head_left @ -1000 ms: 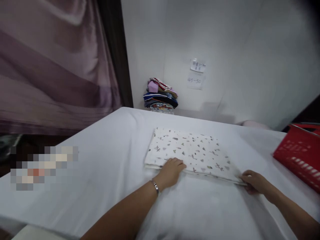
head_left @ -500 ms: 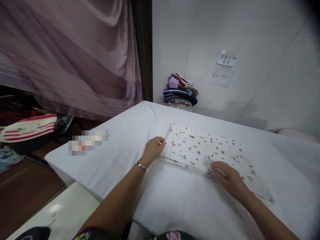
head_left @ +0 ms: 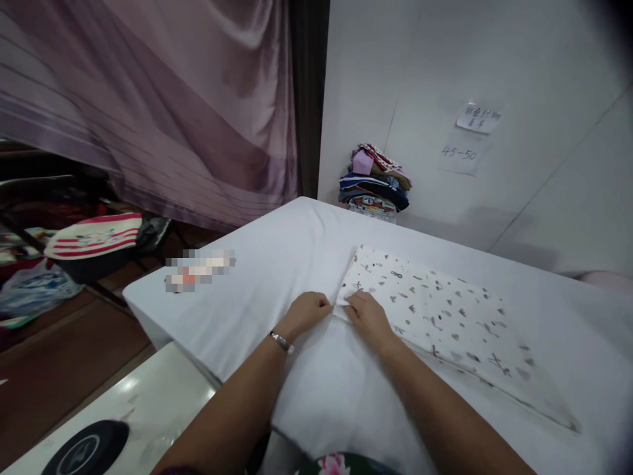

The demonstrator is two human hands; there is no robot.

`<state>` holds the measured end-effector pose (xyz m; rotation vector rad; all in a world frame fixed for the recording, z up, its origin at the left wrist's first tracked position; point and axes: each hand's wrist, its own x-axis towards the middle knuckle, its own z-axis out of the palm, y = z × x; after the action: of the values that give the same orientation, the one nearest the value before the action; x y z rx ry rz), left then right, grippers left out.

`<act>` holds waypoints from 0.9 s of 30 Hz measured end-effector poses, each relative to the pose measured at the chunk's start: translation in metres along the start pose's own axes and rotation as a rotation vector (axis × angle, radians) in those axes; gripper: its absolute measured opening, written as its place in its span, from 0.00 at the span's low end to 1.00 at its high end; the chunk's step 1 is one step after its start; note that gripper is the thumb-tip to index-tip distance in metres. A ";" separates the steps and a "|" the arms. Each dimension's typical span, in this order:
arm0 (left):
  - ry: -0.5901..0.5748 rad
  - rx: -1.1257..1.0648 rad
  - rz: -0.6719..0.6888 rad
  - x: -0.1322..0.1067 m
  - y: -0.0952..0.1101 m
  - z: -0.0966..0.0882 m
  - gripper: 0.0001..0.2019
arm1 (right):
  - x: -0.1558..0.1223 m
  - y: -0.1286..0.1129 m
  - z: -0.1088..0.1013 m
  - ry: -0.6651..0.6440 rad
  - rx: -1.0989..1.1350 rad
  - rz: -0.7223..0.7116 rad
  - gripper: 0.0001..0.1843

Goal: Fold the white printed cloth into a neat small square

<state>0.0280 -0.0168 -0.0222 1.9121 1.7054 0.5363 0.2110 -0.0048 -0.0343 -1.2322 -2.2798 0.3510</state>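
Observation:
A white cloth (head_left: 435,310) with small printed motifs lies folded into a flat rectangle on the white-covered table (head_left: 267,264). At its near left corner, my left hand (head_left: 307,311) pinches the edge with bent fingers. My right hand (head_left: 366,318) sits just beside it, fingers closed on the same corner, where a bit of white fabric is raised between the two hands. The fingertips are partly hidden by the cloth. The rest of the cloth spreads flat to the right, its near edge showing stacked layers.
A stack of folded clothes (head_left: 373,181) stands beyond the table's far edge by the wall. Paper notes (head_left: 459,152) hang on the wall. A blurred-out item (head_left: 200,270) lies at the table's left. A black round object (head_left: 89,448) rests on a pale surface lower left.
My right hand has moved left along the cloth's near edge to the corner by my left hand. My left hand has shifted slightly nearer. The camera view has turned a little left.

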 end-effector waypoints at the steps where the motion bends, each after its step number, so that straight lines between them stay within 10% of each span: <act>1: -0.004 0.008 0.000 -0.001 0.001 0.000 0.12 | -0.001 0.004 0.001 0.038 0.080 0.011 0.08; 8: 0.022 0.007 -0.016 -0.003 0.009 0.010 0.15 | -0.009 0.025 0.007 0.209 0.351 0.083 0.11; 27: -0.063 -0.642 -0.216 0.005 0.012 0.017 0.10 | -0.010 0.005 0.010 0.104 0.051 -0.063 0.05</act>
<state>0.0487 -0.0146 -0.0287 1.2610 1.4412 0.8095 0.2136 -0.0101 -0.0477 -1.1250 -2.2020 0.3124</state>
